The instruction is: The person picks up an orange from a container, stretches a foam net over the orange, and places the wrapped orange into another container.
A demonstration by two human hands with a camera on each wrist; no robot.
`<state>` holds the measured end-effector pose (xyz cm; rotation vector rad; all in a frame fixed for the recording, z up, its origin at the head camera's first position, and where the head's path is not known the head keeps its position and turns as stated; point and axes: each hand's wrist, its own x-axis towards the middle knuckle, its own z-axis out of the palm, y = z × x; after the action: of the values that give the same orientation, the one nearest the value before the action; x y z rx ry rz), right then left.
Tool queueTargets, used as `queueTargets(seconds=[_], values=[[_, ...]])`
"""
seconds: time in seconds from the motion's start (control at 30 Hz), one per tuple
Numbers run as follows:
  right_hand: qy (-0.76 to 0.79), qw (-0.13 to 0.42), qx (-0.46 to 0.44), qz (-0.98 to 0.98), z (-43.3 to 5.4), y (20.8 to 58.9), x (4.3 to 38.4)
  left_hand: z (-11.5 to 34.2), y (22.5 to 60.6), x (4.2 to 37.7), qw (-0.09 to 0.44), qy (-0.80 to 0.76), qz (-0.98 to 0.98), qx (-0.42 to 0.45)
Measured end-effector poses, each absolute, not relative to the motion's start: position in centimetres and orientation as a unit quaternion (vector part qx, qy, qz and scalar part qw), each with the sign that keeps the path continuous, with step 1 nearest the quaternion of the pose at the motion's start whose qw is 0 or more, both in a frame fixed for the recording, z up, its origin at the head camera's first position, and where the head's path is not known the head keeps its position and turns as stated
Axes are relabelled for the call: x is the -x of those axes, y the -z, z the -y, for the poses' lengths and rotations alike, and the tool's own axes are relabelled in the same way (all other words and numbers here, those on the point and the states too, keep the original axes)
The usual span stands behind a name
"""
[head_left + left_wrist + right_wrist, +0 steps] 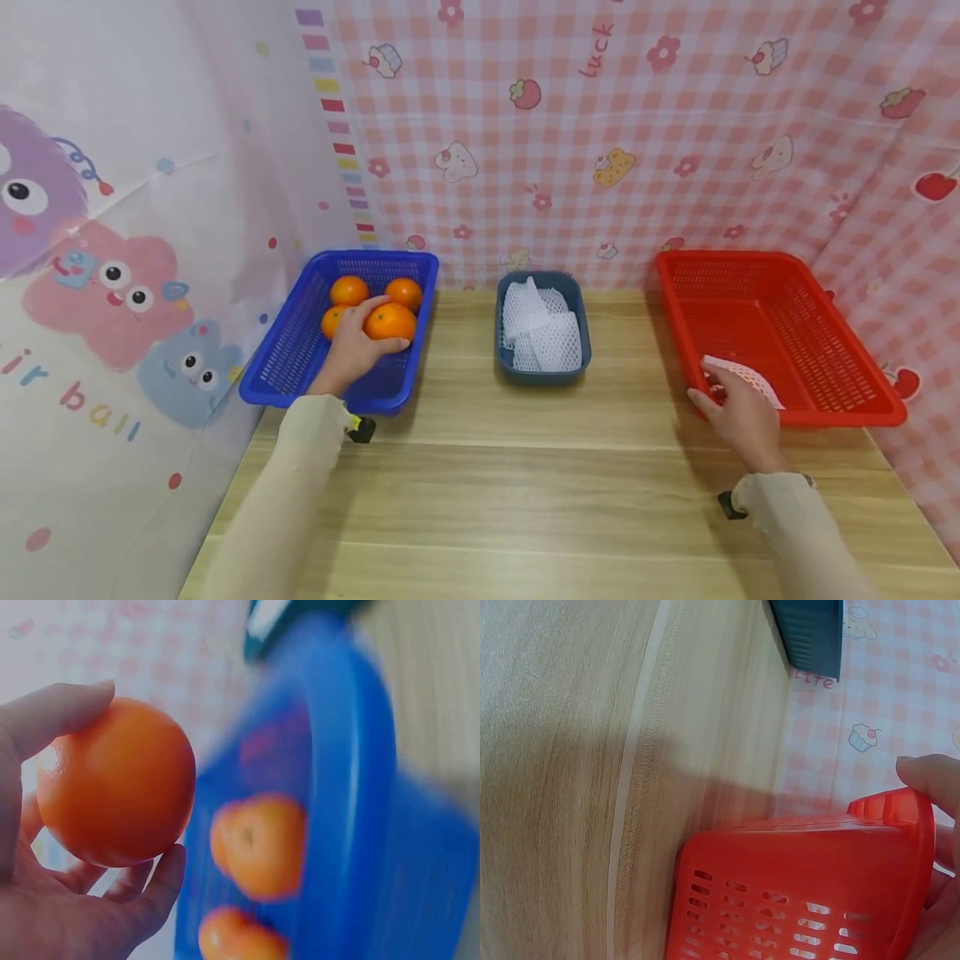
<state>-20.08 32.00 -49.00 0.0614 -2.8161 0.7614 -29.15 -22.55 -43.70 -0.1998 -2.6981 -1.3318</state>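
Holding an orange (391, 322) between thumb and curled fingers, the left hand (354, 348) reaches over the blue basket (281, 358) on the left of the tabletop (540, 500). Seen from the left wrist, that orange is raised above the others, its near side uncovered between the thumb and the fingertips. Three more oranges (405, 294) show in the basket around it, two toward the back and one partly hidden behind the hand.

Far to the right, the right hand (746, 425) is at the near left corner of the red basket (840, 417), its thumb by the outer side of the rim and its other fingers on the inner side. A piece of white netting (750, 379) lies inside that corner, right by the fingers; whether the hand pinches the netting, grips the rim or only rests there cannot be told.

Between the two baskets, well apart from both hands, stands a small dark teal bin (545, 377) with several white mesh sleeves (555, 337) heaped in it. Behind everything hangs a pink checked cloth (570, 125), and a white cloth printed with cartoon figures (112, 292) covers the left side.
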Motion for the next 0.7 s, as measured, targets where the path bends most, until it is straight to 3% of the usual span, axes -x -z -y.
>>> queueTargets(seconds=[0.27, 0.7], values=[[-0.263, 0.107, -0.022, 0.958, -32.2, 48.8, 20.1, 16.0, 44.0, 27.4, 0.033, 0.48, 0.869, 0.114], [-0.267, 0.096, -0.014, 0.959, -32.0, 48.8, 19.9, 10.8, 51.3, 26.4, -0.059, 0.458, 0.881, 0.102]])
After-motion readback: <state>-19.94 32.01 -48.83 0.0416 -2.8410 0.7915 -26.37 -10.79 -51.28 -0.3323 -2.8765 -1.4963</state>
